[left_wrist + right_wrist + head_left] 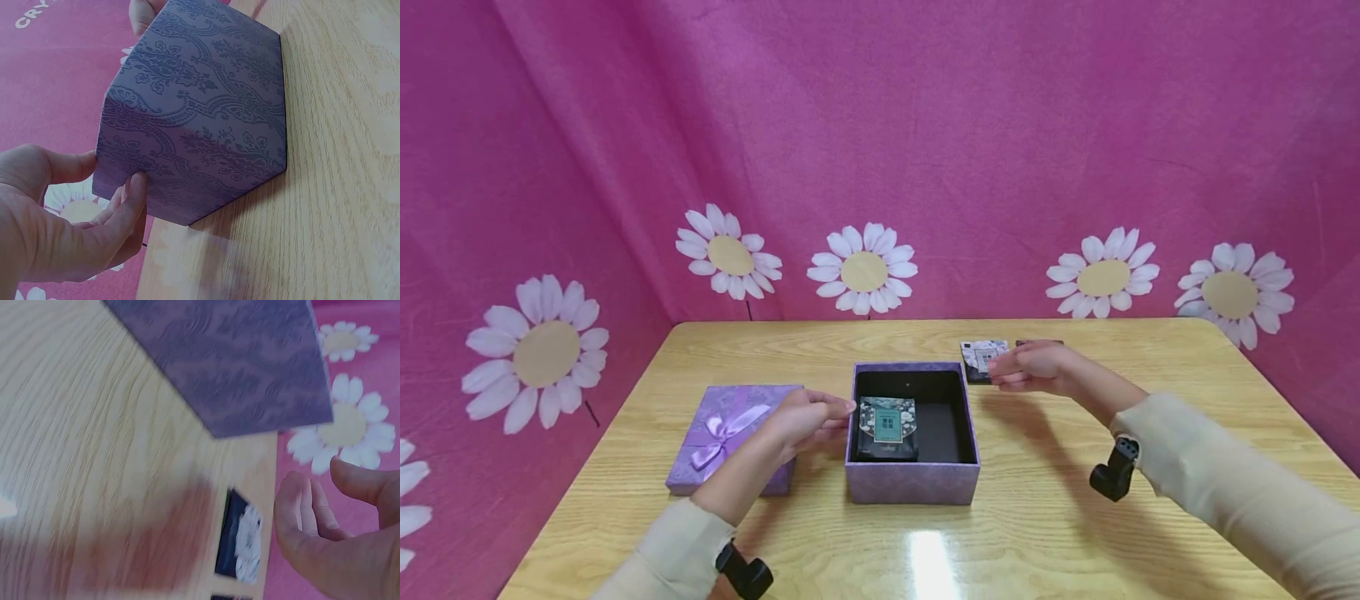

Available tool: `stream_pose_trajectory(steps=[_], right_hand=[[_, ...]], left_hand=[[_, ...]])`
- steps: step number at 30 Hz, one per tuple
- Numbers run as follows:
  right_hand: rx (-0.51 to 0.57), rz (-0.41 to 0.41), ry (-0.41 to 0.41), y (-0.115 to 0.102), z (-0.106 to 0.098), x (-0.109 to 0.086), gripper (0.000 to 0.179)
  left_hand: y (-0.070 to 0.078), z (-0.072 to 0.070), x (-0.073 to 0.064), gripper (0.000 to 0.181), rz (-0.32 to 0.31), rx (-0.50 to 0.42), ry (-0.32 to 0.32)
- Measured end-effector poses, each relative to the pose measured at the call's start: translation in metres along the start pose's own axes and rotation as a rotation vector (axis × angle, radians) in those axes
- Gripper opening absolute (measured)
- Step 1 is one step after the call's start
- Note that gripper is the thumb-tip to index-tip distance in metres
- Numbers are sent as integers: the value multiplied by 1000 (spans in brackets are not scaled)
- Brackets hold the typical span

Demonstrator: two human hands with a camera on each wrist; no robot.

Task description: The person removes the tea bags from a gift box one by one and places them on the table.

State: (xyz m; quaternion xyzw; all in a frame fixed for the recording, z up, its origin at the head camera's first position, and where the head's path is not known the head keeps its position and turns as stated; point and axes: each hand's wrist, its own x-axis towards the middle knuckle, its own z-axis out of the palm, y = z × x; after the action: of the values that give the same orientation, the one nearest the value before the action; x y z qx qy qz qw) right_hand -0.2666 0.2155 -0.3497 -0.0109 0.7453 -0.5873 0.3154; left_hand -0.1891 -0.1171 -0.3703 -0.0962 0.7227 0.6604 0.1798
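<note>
An open purple gift box (912, 485) stands on the table, its patterned outer wall (206, 112) filling much of the left wrist view. My left hand (808, 421) holds its left side, thumb at the rim and fingertips against the outside. Inside the box, on the left, lies a black packet (887, 427) with a green label and floral print. To the right of the box, my right hand (1033, 367) hovers with loosely bent fingers and nothing in them. A black-and-white floral packet (977, 357) lies close by, partly covered by that hand in the head view.
A purple lid (730, 408) with a satin bow lies left of the box, under my left forearm in the head view. Another dark packet (1051, 342) shows just behind my right hand. The pink curtain (925, 150) with daisies hangs beyond the wooden table (1037, 542).
</note>
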Motion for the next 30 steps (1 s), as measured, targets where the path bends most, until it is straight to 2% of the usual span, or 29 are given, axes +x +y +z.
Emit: stream_pose_trajectory(steps=[2, 5, 8, 13, 18, 24, 30], right_hand=[[44, -12, -32, -5, 6, -1, 18], [106, -23, -71, -14, 16, -3, 27], [125, -26, -84, -22, 25, -5, 19], [98, -11, -35, -33, 37, -7, 41], [91, -4, -34, -40, 46, -5, 35], [28, 17, -52, -48, 61, 0, 47], [26, 63, -44, -55, 80, 5, 41]], left_hand=[[0, 0, 0, 30, -4, 0, 6], [0, 0, 0, 31, -9, -5, 9], [0, 0, 1, 32, -7, -8, -2], [-1, -2, 1, 32, -3, -19, -14], [-1, -2, 0, 32, -9, -10, -7], [-1, -2, 0, 34, -18, 9, 0], [-2, -2, 0, 35, -13, -8, -9]])
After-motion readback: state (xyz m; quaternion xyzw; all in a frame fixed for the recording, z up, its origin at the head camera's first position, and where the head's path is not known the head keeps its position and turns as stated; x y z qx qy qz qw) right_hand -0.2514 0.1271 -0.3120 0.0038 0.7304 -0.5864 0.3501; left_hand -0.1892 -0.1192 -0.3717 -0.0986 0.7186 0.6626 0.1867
